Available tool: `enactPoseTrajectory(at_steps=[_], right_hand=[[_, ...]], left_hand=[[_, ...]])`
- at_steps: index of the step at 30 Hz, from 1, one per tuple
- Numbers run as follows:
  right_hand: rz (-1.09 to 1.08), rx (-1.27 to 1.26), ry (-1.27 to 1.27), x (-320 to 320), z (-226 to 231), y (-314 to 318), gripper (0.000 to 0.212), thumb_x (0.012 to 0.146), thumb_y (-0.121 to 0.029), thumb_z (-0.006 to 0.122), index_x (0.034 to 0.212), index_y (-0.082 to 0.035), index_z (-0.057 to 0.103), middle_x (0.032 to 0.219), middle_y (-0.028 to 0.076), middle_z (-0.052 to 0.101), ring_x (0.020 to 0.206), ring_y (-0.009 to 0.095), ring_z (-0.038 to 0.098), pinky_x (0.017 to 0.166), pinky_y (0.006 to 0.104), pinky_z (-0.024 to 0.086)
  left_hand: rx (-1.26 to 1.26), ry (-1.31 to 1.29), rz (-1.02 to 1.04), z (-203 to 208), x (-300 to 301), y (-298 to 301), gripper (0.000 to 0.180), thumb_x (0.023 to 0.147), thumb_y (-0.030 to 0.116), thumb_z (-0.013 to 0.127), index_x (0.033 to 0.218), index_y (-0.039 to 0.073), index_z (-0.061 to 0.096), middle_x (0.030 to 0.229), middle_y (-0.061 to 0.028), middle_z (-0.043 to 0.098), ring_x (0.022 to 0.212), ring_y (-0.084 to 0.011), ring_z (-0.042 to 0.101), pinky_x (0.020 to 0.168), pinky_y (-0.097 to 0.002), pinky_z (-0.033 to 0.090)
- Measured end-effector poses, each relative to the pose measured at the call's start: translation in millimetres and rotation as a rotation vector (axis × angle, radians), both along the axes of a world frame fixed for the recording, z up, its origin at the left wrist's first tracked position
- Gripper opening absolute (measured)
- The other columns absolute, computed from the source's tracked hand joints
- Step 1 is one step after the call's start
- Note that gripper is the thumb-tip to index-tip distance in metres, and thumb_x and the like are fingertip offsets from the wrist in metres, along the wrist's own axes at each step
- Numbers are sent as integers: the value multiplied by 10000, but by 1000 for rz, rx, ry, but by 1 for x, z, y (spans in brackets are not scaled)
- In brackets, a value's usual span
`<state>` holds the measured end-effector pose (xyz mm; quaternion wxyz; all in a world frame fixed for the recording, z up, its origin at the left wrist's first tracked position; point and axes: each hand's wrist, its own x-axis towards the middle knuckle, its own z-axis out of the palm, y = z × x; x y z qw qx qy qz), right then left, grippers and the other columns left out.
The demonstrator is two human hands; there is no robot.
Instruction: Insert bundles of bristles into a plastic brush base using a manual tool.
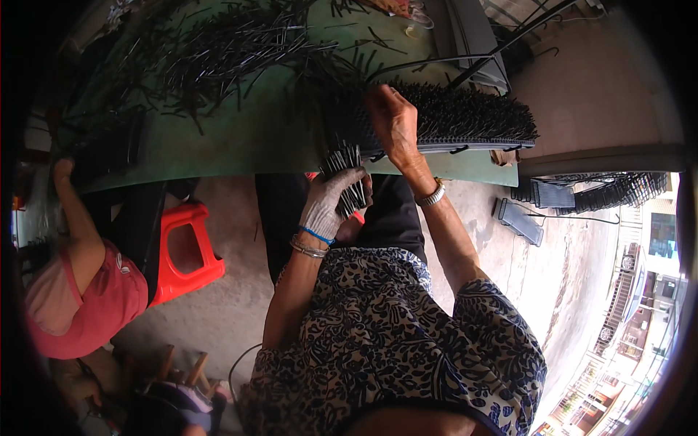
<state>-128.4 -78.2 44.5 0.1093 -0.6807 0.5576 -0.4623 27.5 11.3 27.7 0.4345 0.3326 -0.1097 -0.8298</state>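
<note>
My left hand (329, 203), in a pale work glove, is closed around a bundle of short, thin black strips (347, 178) just off the table's near edge. To its right and farther up, my bare right hand (396, 123) is over the left part of a long black tray (472, 120), its fingers drawn together in a pinch. What those fingertips hold, if anything, is too dark and blurred to tell. Upright black strips stand densely packed along the tray to the right of that hand.
Loose black strips (218, 54) lie heaped across the green table (254, 145). A person in a pink top (109, 298) sits at the left, beside a red plastic stool (218, 269). Black racks (618, 195) and a grey panel (518, 221) are on the floor at right.
</note>
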Motion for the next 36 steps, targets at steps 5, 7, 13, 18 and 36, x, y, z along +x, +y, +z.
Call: enactPoseTrajectory(at_steps=[5,7,13,18,36], right_hand=[[-42,61,225,10,-1,4,179,827,-120,691,1006,-128,683,1025,125,577,917,334,610,748,394,523],[-100,-11,182,13,3,4,175,856,-170,690,1015,-95,683,908,113,599,790,261,623,676,353,510],[440,754,-192,-4,47,38,225,889,-235,698,944,-20,667,718,2,586,622,71,518,548,248,417],[498,812,-397,-13,35,37,194,894,-194,691,908,-5,650,738,11,594,631,73,537,570,232,447],[486,828,-529,-17,44,36,126,916,-92,635,952,28,619,803,68,641,729,160,679,681,282,562]], left_hand=[[-13,35,18,7,3,0,129,856,54,663,943,-37,636,755,-130,664,625,-217,658,524,-318,556],[-26,100,28,8,3,-1,118,858,43,654,930,-49,639,768,-133,665,660,-219,665,542,-320,566],[-56,-22,14,0,8,-3,169,886,92,634,1010,-22,620,810,-125,663,700,-224,658,621,-365,586],[-73,-86,6,8,4,-4,193,887,100,628,1026,-33,638,832,-132,675,709,-223,665,617,-359,584],[26,-92,88,-12,4,-13,167,839,51,671,977,-42,661,822,-125,694,627,-214,684,505,-279,562]])
